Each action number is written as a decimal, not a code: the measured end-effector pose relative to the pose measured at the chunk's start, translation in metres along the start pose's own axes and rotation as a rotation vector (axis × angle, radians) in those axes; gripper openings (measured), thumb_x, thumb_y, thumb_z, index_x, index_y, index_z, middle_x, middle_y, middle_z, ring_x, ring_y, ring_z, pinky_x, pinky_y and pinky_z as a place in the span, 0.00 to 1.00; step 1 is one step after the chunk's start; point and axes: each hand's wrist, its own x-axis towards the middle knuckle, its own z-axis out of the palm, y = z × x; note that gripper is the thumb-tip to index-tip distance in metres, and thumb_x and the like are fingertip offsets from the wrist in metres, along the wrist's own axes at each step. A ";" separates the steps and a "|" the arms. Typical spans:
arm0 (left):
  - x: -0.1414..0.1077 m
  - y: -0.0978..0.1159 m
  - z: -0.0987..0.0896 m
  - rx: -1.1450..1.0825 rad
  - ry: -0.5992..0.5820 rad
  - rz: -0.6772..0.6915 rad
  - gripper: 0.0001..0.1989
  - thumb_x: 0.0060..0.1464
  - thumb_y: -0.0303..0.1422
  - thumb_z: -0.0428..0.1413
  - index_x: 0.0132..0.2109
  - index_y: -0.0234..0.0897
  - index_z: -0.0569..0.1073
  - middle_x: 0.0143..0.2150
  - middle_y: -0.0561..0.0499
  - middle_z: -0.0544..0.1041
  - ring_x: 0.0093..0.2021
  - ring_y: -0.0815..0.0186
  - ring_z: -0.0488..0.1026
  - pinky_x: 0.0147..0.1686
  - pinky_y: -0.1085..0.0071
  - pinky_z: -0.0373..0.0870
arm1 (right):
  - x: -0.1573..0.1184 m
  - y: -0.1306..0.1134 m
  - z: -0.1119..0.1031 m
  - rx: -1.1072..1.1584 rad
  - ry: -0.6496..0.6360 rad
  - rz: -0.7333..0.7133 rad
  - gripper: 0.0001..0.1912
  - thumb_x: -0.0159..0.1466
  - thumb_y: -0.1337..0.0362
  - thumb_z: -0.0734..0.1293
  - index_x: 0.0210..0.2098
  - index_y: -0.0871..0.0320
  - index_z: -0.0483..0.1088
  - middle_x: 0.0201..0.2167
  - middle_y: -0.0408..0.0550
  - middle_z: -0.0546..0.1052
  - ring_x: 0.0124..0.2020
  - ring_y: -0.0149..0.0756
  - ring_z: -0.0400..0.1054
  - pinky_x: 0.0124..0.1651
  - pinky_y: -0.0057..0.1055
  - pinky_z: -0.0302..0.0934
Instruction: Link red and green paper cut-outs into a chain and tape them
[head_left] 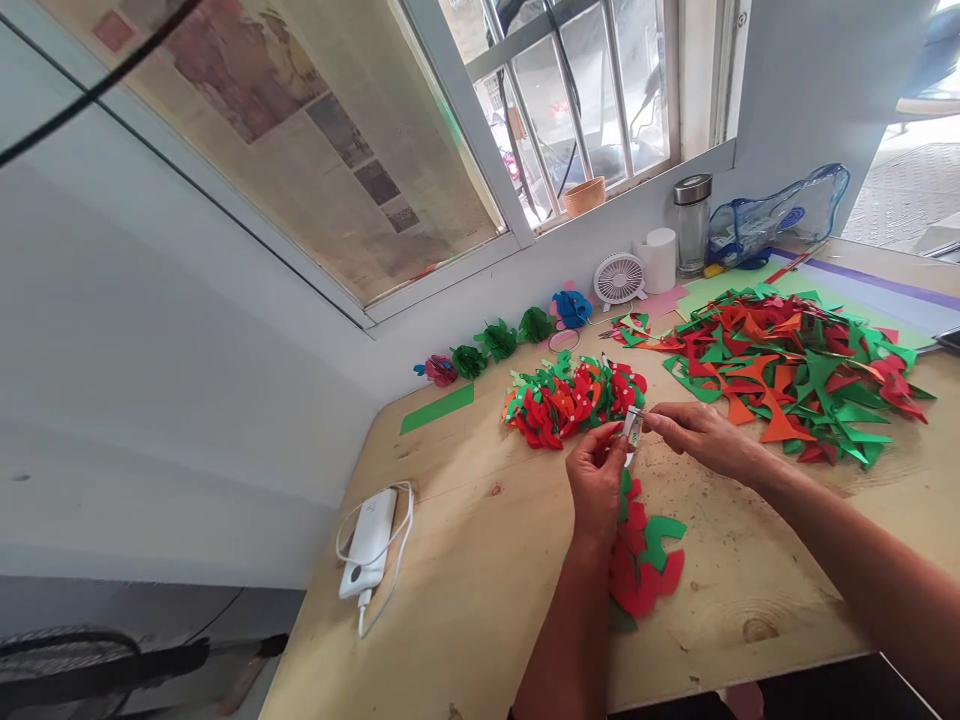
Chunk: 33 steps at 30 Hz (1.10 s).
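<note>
The person's left hand (596, 468) pinches a small white object (633, 428) between the near red and green pieces (637, 570) and the far pile (566, 405). The right hand (697, 435), fingers drawn together, meets its right edge; whether it grips, one cannot tell.

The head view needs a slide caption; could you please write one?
Left hand holding a small white object, right hand at its end, above a table of colorful cutouts.
</note>
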 end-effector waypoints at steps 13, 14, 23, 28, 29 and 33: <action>0.002 0.000 0.000 0.028 -0.026 0.038 0.15 0.43 0.38 0.63 0.38 0.34 0.78 0.26 0.50 0.76 0.25 0.71 0.71 0.25 0.77 0.66 | -0.001 -0.001 0.000 0.031 -0.023 0.044 0.26 0.63 0.45 0.54 0.26 0.57 0.70 0.16 0.39 0.57 0.19 0.28 0.50 0.23 0.27 0.46; 0.002 0.000 0.000 0.025 -0.026 0.038 0.15 0.43 0.38 0.63 0.38 0.34 0.78 0.26 0.50 0.76 0.25 0.71 0.70 0.25 0.77 0.66 | -0.001 -0.001 0.000 0.035 -0.024 0.045 0.26 0.63 0.45 0.54 0.25 0.57 0.69 0.16 0.39 0.56 0.20 0.28 0.50 0.23 0.27 0.46; 0.003 -0.001 0.000 0.018 -0.016 0.031 0.16 0.41 0.39 0.63 0.37 0.34 0.78 0.26 0.49 0.76 0.25 0.70 0.71 0.26 0.76 0.67 | 0.000 0.001 0.001 0.017 -0.011 0.024 0.27 0.62 0.43 0.54 0.21 0.58 0.64 0.17 0.39 0.53 0.20 0.27 0.47 0.22 0.27 0.43; 0.004 -0.003 -0.001 0.013 -0.030 0.054 0.16 0.42 0.39 0.63 0.38 0.33 0.78 0.26 0.50 0.76 0.25 0.71 0.71 0.27 0.76 0.67 | 0.001 0.004 0.001 -0.010 -0.020 0.038 0.26 0.62 0.43 0.55 0.22 0.58 0.64 0.17 0.38 0.53 0.20 0.27 0.47 0.22 0.27 0.42; 0.004 -0.003 -0.001 0.014 -0.030 0.057 0.16 0.42 0.39 0.63 0.38 0.33 0.78 0.26 0.50 0.76 0.25 0.71 0.71 0.27 0.76 0.67 | 0.001 0.004 0.001 -0.015 -0.016 0.035 0.26 0.62 0.44 0.55 0.22 0.58 0.64 0.17 0.38 0.53 0.20 0.27 0.46 0.22 0.27 0.42; 0.004 -0.003 -0.001 0.036 -0.033 0.061 0.16 0.42 0.39 0.63 0.38 0.33 0.78 0.26 0.49 0.76 0.25 0.70 0.72 0.27 0.76 0.67 | 0.000 0.003 0.002 -0.041 0.035 0.019 0.27 0.62 0.44 0.55 0.20 0.58 0.64 0.16 0.38 0.52 0.19 0.27 0.45 0.21 0.27 0.41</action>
